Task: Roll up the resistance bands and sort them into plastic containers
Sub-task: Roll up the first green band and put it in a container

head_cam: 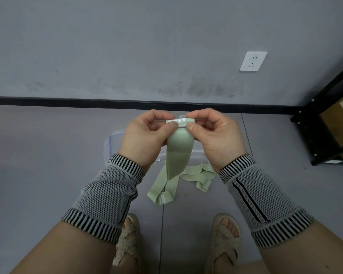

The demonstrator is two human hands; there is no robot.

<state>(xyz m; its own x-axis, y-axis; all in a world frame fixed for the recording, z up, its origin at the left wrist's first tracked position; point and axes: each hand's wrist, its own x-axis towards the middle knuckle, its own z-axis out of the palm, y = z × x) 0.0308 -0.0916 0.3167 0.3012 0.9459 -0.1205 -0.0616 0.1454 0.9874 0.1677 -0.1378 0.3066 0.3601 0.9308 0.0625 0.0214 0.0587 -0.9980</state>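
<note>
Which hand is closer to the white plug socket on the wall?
Right. The right hand is below and left of the wall socket; the left hand is farther left.

We are wearing grey mesh-knit wrist sleeves [107, 196] with black-and-white striped cuffs on both forearms, and beige woven open-toe sandals [225, 242] at lower centre of the frame.

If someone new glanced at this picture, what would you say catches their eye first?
Most likely the two hands, left hand and right hand, raised mid-frame, pinching the top of a pale green resistance band that hangs between them. Next, a second green band lying crumpled on the grey floor below, and the white wall socket upper right.
</note>
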